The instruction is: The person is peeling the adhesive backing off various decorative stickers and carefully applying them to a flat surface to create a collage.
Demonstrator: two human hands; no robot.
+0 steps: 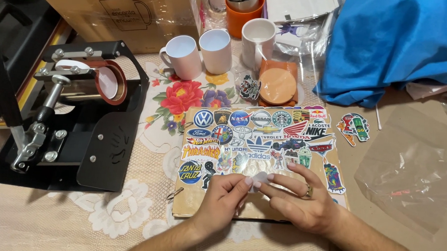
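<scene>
At the far left of the frame I see a black mug press (77, 129) with its lever handle angled down toward the lower left and a rust-red round heating sleeve open toward the middle. It sits on a floral tablecloth (104, 215) that covers the left half of the table. Behind it, along the top left, stands a brown cardboard box (113, 13).

Moving toward the centre, three white mugs (216, 50) stand in a loose row near the top, with an orange cup (241, 16) behind them and a stack of round orange-brown coasters (278, 85) just beside the rightmost mug.

Below those, in the middle of the frame, lies a flat brown board (202, 200) crowded with coloured stickers (263, 130). My left hand (225, 198) rests over the board's lower edge, fingers curled narrow, thumb and forefinger pinching a small clear-backed sticker (261, 178). My right hand (300, 199), with a ring on one finger, meets it from the other side; its fingertips are closed on the same small sticker, so the piece sits between both hands just above the board's lower middle.

To the right, two loose stickers (354, 127) lie on bare table, a clear plastic bag (412, 169) spreads across the lower right, and a blue cloth (398, 43) fills the upper right corner.
</scene>
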